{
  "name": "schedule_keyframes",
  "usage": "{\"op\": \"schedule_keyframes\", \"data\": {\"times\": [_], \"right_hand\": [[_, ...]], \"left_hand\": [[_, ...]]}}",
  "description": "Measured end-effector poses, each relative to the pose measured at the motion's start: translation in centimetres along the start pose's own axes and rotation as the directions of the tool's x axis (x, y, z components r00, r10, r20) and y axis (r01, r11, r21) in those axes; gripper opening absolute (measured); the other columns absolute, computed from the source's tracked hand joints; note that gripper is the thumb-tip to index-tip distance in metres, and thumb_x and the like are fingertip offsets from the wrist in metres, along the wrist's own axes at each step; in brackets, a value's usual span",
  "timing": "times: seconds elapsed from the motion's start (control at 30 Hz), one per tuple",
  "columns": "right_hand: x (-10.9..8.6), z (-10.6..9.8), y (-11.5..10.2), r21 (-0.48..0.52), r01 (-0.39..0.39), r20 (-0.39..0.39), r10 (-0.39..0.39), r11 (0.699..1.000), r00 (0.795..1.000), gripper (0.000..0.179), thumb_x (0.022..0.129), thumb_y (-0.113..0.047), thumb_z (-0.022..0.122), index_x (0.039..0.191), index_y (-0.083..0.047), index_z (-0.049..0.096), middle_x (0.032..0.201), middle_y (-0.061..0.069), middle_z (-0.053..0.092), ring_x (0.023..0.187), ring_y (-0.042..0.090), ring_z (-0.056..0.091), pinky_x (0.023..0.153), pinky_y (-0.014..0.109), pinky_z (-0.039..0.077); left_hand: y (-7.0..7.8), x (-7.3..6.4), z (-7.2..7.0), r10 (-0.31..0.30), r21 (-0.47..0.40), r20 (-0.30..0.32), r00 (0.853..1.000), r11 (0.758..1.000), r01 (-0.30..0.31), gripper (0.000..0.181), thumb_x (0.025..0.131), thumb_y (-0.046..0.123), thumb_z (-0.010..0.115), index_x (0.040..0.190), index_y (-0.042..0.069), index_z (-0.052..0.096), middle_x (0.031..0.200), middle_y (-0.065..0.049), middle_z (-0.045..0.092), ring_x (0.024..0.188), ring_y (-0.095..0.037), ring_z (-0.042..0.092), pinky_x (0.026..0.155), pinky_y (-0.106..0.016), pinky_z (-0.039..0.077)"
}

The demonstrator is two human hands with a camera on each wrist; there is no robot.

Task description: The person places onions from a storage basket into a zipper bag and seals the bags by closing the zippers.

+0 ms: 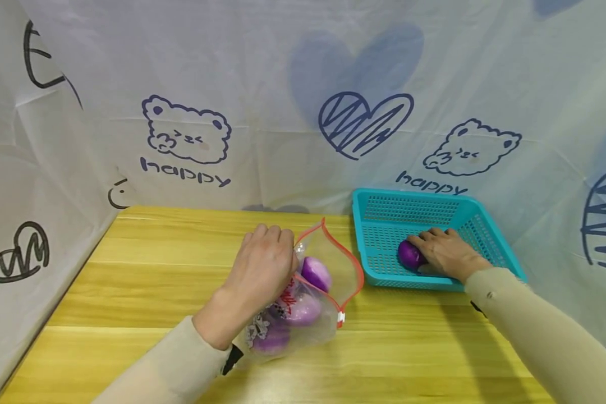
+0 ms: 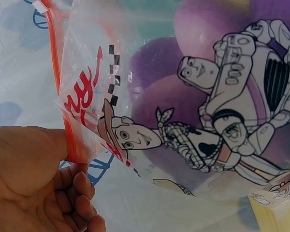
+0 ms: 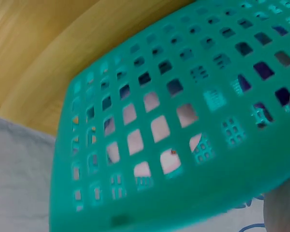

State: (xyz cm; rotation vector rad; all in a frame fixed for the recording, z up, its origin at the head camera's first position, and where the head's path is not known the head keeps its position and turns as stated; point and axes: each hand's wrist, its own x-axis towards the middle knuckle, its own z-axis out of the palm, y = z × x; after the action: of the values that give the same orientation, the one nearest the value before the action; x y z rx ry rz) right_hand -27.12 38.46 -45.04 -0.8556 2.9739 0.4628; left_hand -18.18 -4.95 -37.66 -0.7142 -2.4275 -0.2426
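My left hand point(image 1: 265, 266) pinches the red-edged mouth of a clear zip bag point(image 2: 135, 188), which bears printed cartoon figures. Several smooth, round purple-and-white onions point(image 1: 316, 274) show inside the bag; the print covers parts of them. The bag's mouth gapes to the right, with a white slider point(image 1: 340, 317) at its corner. Over in the turquoise basket point(image 1: 436, 282), my right hand point(image 1: 446, 253) grips a dark purple onion point(image 1: 410, 255) near the front wall. In the right wrist view, the basket's perforated wall point(image 3: 135, 205) hides most of that hand and onion.
The basket stands at the back right of the yellow wooden table point(image 1: 171, 264), its raised walls surrounding my right hand. A white printed cloth point(image 1: 262, 146) hangs behind the table and along its left side.
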Motion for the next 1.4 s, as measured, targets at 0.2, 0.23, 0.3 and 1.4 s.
{"op": "schedule_keyframes", "data": {"times": [0.2,0.23,0.3,1.4], "right_hand": [[0.7,0.6,-0.2,0.015,-0.037,-0.033,0.038,0.999,0.999,0.082,0.077,-0.046,0.091,0.136,-0.002,0.054,0.125,0.022,0.063,0.117,0.043,0.059,0.091,0.064,0.05],[0.8,0.7,-0.2,0.015,-0.041,-0.039,0.042,0.999,0.998,0.082,0.076,-0.046,0.091,0.135,-0.002,0.054,0.124,0.022,0.062,0.116,0.043,0.058,0.091,0.064,0.05],[1.0,1.0,-0.1,0.016,-0.054,-0.052,0.055,0.998,0.997,0.081,0.073,-0.045,0.091,0.13,-0.002,0.055,0.122,0.022,0.061,0.114,0.044,0.058,0.089,0.063,0.049],[2.3,-8.2,-5.3,-0.061,-0.055,-0.481,0.019,0.997,0.877,0.088,0.073,-0.049,0.085,0.135,0.002,0.049,0.123,0.025,0.055,0.108,0.044,0.053,0.093,0.059,0.046]], "left_hand": [[0.0,0.0,0.1,-0.001,0.002,-0.004,1.0,1.0,0.001,0.022,0.092,0.012,0.067,0.077,0.007,0.053,0.071,-0.006,0.05,0.068,-0.025,0.044,0.058,-0.035,0.035],[0.1,0.0,0.1,-0.001,0.002,-0.004,1.0,1.0,0.001,0.022,0.092,0.012,0.067,0.077,0.007,0.053,0.071,-0.006,0.05,0.068,-0.025,0.044,0.058,-0.034,0.034],[0.1,0.1,0.1,0.0,0.002,-0.004,1.0,1.0,0.0,0.022,0.092,0.012,0.067,0.077,0.007,0.052,0.071,-0.006,0.049,0.067,-0.025,0.044,0.058,-0.034,0.034],[-0.1,1.1,-0.6,0.013,0.06,-0.023,1.0,0.998,-0.011,0.016,0.09,0.012,0.066,0.079,0.006,0.056,0.071,-0.006,0.051,0.068,-0.026,0.047,0.058,-0.035,0.034]]}}
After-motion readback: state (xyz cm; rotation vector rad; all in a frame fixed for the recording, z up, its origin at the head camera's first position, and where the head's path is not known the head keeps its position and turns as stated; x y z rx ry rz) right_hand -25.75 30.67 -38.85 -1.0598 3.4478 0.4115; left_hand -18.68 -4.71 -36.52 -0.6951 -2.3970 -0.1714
